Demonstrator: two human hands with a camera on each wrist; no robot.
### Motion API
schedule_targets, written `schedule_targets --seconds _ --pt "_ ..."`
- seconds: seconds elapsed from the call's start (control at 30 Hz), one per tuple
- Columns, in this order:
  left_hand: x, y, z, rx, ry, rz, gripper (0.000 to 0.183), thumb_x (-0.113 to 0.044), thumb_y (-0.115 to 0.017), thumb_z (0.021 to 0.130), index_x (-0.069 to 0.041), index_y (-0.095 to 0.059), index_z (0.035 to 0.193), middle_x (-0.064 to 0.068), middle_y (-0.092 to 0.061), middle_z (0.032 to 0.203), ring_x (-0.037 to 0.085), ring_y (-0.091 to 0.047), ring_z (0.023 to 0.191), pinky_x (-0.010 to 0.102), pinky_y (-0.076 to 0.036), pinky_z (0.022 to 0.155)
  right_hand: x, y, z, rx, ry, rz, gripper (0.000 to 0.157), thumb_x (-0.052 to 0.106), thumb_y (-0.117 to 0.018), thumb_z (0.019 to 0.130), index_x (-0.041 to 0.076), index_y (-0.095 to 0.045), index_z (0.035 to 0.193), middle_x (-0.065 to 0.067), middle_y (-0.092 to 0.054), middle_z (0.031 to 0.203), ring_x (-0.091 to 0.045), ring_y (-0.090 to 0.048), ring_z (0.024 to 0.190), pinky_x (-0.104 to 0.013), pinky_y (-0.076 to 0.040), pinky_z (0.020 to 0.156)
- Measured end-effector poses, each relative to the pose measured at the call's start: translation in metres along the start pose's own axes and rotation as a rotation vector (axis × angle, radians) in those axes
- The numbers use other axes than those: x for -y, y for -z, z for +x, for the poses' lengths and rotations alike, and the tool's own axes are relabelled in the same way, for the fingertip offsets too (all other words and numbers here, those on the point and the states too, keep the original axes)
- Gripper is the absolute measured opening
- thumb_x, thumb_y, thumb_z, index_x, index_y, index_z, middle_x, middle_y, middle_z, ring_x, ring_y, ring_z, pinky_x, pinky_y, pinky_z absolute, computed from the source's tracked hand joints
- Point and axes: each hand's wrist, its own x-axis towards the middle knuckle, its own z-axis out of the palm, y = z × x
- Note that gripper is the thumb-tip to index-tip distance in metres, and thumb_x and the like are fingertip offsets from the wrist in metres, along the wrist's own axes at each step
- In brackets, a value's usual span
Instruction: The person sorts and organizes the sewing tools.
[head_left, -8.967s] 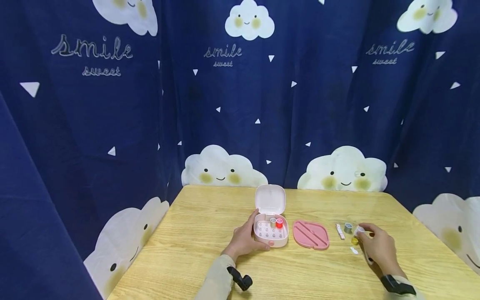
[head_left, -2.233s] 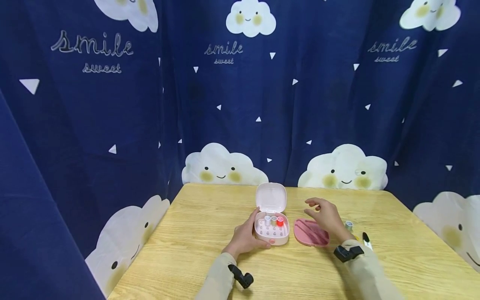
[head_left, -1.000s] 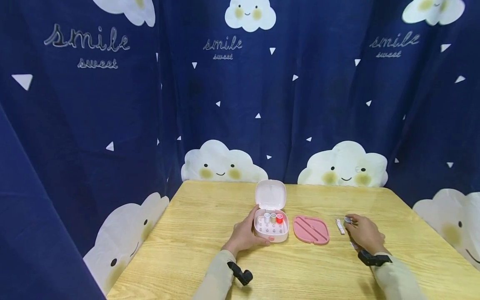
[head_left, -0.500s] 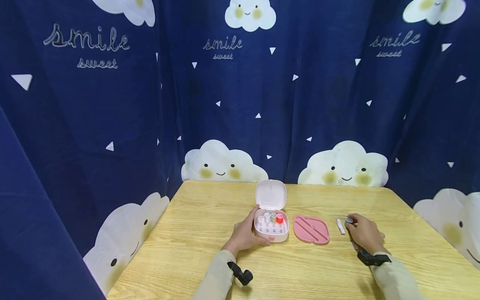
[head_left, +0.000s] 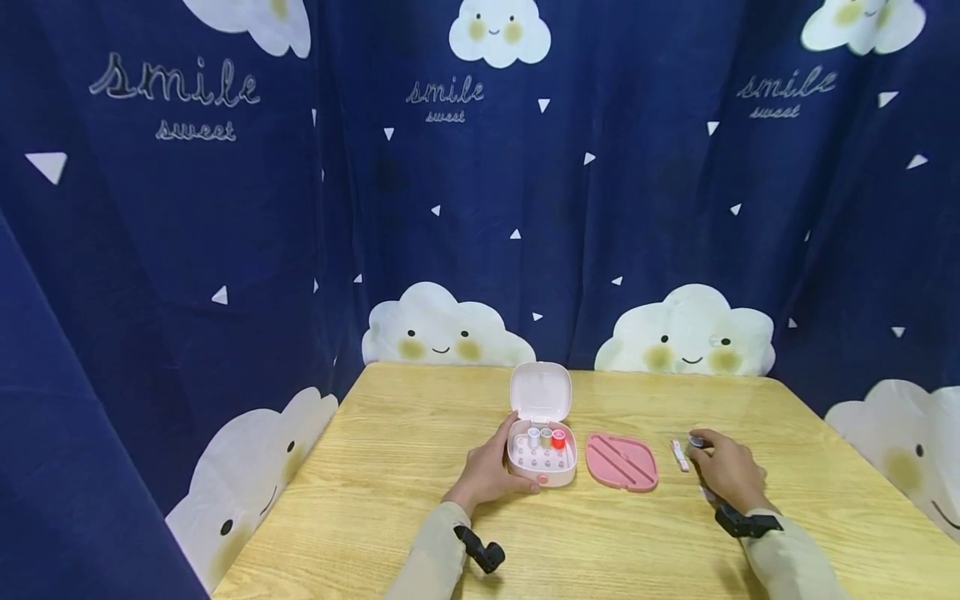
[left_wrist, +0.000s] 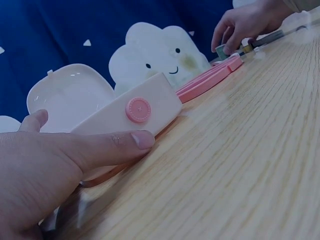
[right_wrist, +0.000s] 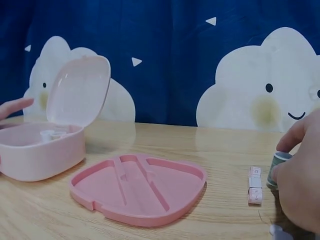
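My left hand (head_left: 487,471) holds the left side of a pale pink sewing box (head_left: 561,480). Its thumb lies along the front, beside the round pink button (left_wrist: 138,110). The box's lid (head_left: 541,392) stands up. Inside, a white thread spool (head_left: 534,437), a beige spool (head_left: 546,438) and a red spool (head_left: 558,440) stand in a row on the pegged insert. On the right, my right hand (head_left: 729,472) pinches a grey-green thread spool (right_wrist: 276,168) between thumb and fingers, low at the table. The hand hides part of it.
A pink divided tray (head_left: 621,462) lies between the box and my right hand. Just left of that hand is a folded tape measure (right_wrist: 255,185). A yellow spool (left_wrist: 246,48) and a slim grey-handled item (left_wrist: 272,37) lie close to it. A curtain hangs behind the table.
My right hand held the white spool at the right; that spool now stands in the box. The hand then went back right from over the tray to the grey-green spool. Left hand stays.
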Motion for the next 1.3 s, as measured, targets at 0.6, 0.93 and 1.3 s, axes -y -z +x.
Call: schedule_targets --seconds 0.6,0.93,1.3 --pt "-0.004 0.001 -0.004 -0.013 -0.017 0.005 0.129 -0.042 -0.099 0.066 -0.023 -0.022 0.167 0.004 -0.042 0.161 0.030 -0.045 0.142 0.058 -0.025 0.114 0.017 0.001 0.002 -0.119 0.081 0.188 0.039 0.022 -0.063 0.104 -0.002 -0.061 0.134 -0.029 -0.066 0.123 -0.045 -0.064 0.104 -0.058 -0.049 0.082" --pt "-0.001 0.000 -0.003 -0.018 -0.002 0.005 0.130 -0.044 -0.100 0.063 -0.026 -0.023 0.166 0.001 -0.042 0.161 0.030 -0.044 0.142 0.058 -0.023 0.116 0.045 0.001 0.010 -0.130 0.123 0.297 0.036 0.024 -0.065 0.104 0.001 -0.065 0.132 -0.021 -0.070 0.116 -0.034 -0.065 0.100 -0.036 -0.051 0.077" --pt "-0.004 0.002 -0.006 -0.021 -0.028 0.003 0.129 -0.043 -0.100 0.064 -0.023 -0.024 0.166 0.006 -0.043 0.161 0.031 -0.046 0.141 0.059 -0.026 0.113 0.090 -0.003 0.012 -0.057 0.194 0.357 0.037 0.020 -0.067 0.103 0.000 -0.063 0.135 -0.020 -0.070 0.118 -0.035 -0.062 0.103 -0.041 -0.051 0.081"
